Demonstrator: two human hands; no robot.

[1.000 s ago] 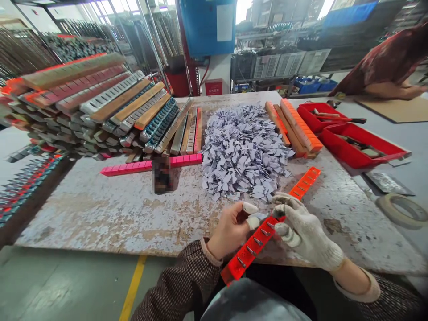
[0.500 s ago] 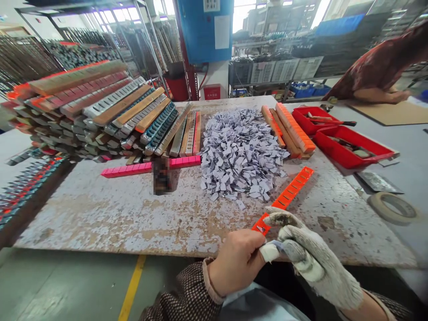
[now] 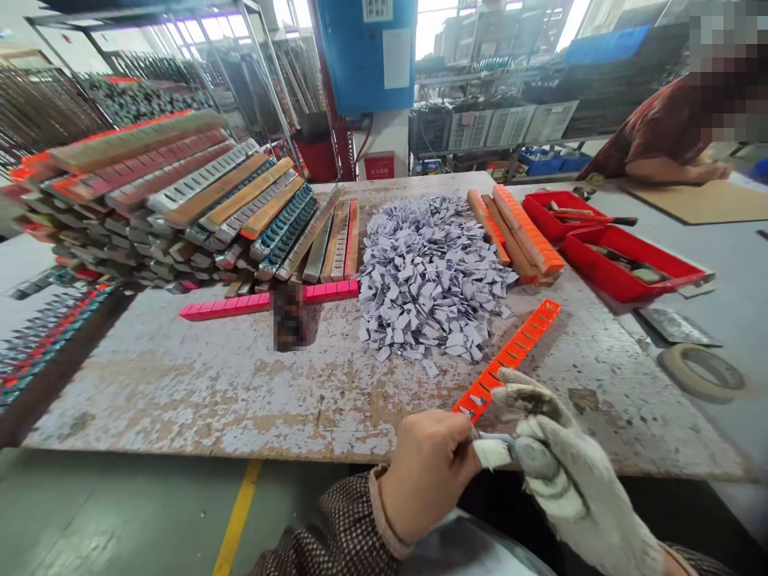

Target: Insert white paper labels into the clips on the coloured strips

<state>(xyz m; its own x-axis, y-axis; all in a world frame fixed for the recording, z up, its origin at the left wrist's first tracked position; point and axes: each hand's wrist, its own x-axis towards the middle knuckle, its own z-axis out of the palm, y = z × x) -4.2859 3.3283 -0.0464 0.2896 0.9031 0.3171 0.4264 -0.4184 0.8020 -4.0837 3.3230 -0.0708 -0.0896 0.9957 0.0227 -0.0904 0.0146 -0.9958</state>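
Now, both hands are together at the near edge of the bench point(image 3: 270, 400), the bare left hand point(image 3: 426, 472) and the gloved right hand point(image 3: 576, 472) closed fingertip to fingertip on one small grey piece point(image 3: 502, 438). Just past the knuckles, running off toward one o'clock, there's the orange strip point(image 3: 517, 350), lying on the bench with its near end hidden behind the fingers; a couple of shiny bits point(image 3: 477, 400) sit in the closest slots, while those beyond look bare. Up at eleven o'clock from the hands, the big pile of pale tags point(image 3: 426, 280); red trays point(image 3: 618, 284) at half past one, a tape roll point(image 3: 678, 378) nearer half past two. Reads like the two-handed handling of a single piece, though the fingers cover too much to say exactly what it is. The next move, I'd judge, calls for a steady pinch and fine fingertip control.
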